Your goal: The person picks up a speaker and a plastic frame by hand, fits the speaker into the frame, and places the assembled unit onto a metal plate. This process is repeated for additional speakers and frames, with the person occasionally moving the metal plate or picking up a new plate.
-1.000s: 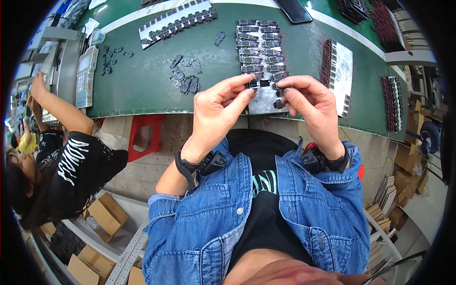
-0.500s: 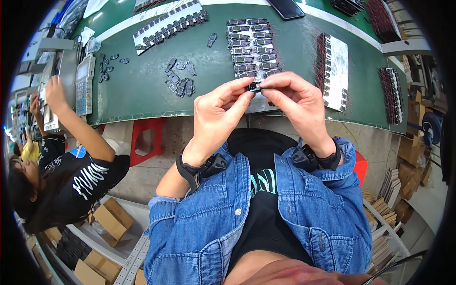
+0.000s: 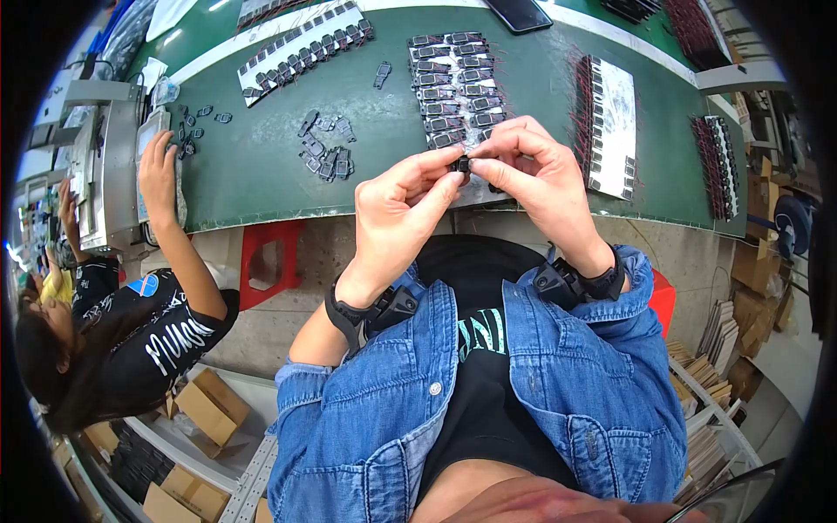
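Note:
Over the table's near edge, a small black plastic part (image 3: 461, 165) is pinched between my two hands. My left hand (image 3: 404, 200) grips it with thumb and forefinger from the left. On its right side, the thumb and forefinger of my right hand (image 3: 539, 179) close on it too. Fingertips hide most of its shape. Just beyond my hands lies a board (image 3: 465, 96) with two columns of small black rectangular pieces and thin red wires. To its left, a loose heap of similar black pieces (image 3: 328, 163) lies on the green tabletop (image 3: 270, 179).
More boards of wired pieces stand at the back left (image 3: 305, 54) and right (image 3: 617, 131), with a narrow strip (image 3: 722, 170) at far right. A dark phone (image 3: 520, 13) lies at the back. Left, a co-worker's hand (image 3: 158, 179) is beside a machine (image 3: 118, 174). A red stool (image 3: 268, 261) stands below.
The black part has turned slightly between my fingertips, and my right fingers have shifted a little left. The co-worker's near hand has moved right, toward the keypad panel.

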{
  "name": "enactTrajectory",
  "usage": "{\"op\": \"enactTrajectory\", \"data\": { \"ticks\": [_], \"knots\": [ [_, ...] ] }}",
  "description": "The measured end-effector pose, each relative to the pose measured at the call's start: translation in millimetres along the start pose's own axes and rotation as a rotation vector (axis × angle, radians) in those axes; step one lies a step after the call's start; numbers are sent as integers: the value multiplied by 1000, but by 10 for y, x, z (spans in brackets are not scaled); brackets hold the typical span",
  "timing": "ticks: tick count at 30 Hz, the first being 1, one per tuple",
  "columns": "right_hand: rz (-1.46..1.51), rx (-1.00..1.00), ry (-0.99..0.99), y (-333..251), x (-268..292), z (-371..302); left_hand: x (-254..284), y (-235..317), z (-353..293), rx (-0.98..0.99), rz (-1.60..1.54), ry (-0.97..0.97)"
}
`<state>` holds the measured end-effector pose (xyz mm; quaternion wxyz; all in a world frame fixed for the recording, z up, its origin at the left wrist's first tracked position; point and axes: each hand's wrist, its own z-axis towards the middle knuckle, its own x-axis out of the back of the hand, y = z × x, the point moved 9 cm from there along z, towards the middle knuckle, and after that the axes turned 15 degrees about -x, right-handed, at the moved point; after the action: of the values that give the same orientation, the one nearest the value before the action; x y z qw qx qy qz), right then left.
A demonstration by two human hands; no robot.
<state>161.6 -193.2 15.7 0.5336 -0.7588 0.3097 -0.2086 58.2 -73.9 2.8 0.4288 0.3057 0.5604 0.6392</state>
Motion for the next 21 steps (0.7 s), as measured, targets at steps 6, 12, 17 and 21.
{"op": "enactTrajectory", "data": {
  "ticks": [6,12,17,21],
  "knots": [
    [139,-192,-184,100,-43,56,-13,-10,-3,-4,-16,-20],
    [121,-239,-236,87,-59,78,-30,27,-11,-5,-56,-33],
    [116,-245,-302,77,-73,102,-46,5,-16,11,-78,-37],
    [65,-196,-333,83,-93,97,-62,-1,-20,4,-45,-58]
  ]
}}
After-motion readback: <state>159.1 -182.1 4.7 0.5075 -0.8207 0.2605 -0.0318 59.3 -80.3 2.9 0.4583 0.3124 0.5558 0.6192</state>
